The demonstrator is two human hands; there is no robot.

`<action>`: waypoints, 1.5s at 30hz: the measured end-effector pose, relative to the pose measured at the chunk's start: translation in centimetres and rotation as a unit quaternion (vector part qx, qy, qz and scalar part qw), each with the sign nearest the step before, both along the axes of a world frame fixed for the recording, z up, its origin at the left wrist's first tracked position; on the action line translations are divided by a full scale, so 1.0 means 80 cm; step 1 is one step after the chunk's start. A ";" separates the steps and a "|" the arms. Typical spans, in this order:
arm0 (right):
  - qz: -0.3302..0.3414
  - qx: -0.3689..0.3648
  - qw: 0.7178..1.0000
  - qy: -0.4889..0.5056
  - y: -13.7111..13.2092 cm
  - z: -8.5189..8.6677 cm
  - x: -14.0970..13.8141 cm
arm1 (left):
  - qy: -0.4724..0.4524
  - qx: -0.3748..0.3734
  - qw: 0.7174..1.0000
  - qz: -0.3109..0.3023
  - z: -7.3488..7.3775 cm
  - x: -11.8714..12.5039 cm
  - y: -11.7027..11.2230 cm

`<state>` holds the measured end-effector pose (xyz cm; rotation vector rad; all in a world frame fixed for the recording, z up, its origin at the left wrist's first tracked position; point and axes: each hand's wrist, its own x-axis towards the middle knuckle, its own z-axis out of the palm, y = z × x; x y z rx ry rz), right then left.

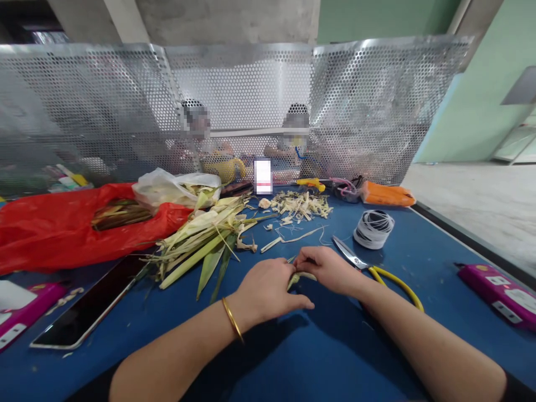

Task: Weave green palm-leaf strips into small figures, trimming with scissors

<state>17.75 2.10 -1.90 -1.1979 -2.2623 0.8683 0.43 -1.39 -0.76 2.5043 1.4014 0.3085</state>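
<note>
A small folded piece of corn husk (294,280) is held between my two hands above the blue table. My left hand (266,287) has its fingers curled over the near side of the piece, its thumb sticking out to the right. On the other side, my right hand (324,269) pinches the husk with fingertips bent down; the exact grip is partly hidden. Scissors with yellow handles (393,282) lie just beyond my right forearm. To the left is a heap of long corn husks (201,234), and husk scraps (302,205) are piled ahead.
A roll of white cord (374,229) stands right. Left are a red plastic bag (138,237) and a dark phone (92,301). Magenta power strips (498,290) sit at both sides. A perforated metal screen (251,72) closes the back, two people behind it.
</note>
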 end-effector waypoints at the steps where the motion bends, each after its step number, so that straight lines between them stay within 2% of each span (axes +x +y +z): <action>1: 0.004 -0.004 1.000 -0.006 0.001 0.001 0.001 | -0.036 -0.052 0.998 -0.001 0.003 -0.006 0.006; 3: 0.016 -0.006 1.000 -0.015 0.001 0.003 0.003 | -0.112 -0.131 0.985 -0.009 0.004 -0.017 0.019; 5: 0.029 -0.004 0.999 -0.022 0.002 0.004 0.004 | -0.154 -0.166 0.974 0.004 0.001 -0.025 0.029; 11: 0.051 0.004 0.998 -0.040 0.003 0.004 0.006 | -0.113 -0.066 0.991 0.025 -0.007 -0.032 0.041; 13: 0.057 0.017 0.997 -0.040 0.001 0.005 0.005 | -0.140 -0.093 0.986 0.023 -0.005 -0.034 0.043; 15: 0.069 0.038 0.996 -0.030 -0.001 0.006 0.004 | -0.196 -0.174 0.965 0.016 -0.005 -0.036 0.046; 18: 0.092 0.070 0.993 -0.014 -0.005 0.008 0.000 | -0.282 -0.301 0.910 0.039 -0.007 -0.035 0.048; 21: 0.104 0.086 0.991 -0.018 -0.007 0.008 -0.001 | -0.330 -0.359 0.869 0.081 -0.012 -0.032 0.048; 26: 0.108 0.094 0.989 -0.042 -0.007 0.006 0.001 | -0.337 -0.371 0.860 0.095 -0.015 -0.032 0.049; 31: 0.123 0.103 0.985 -0.066 -0.009 0.006 0.002 | -0.276 -0.353 0.890 0.087 -0.013 -0.038 0.052; 33: 0.124 0.106 0.984 -0.072 -0.010 0.006 0.002 | -0.275 -0.357 0.888 0.093 -0.013 -0.039 0.052; 41: 0.119 0.094 0.985 -0.082 -0.011 0.006 0.002 | -0.366 -0.428 0.814 0.144 -0.015 -0.025 0.048; 45: 0.119 0.096 0.985 -0.085 -0.009 0.006 0.002 | -0.392 -0.436 0.794 0.164 -0.017 -0.018 0.045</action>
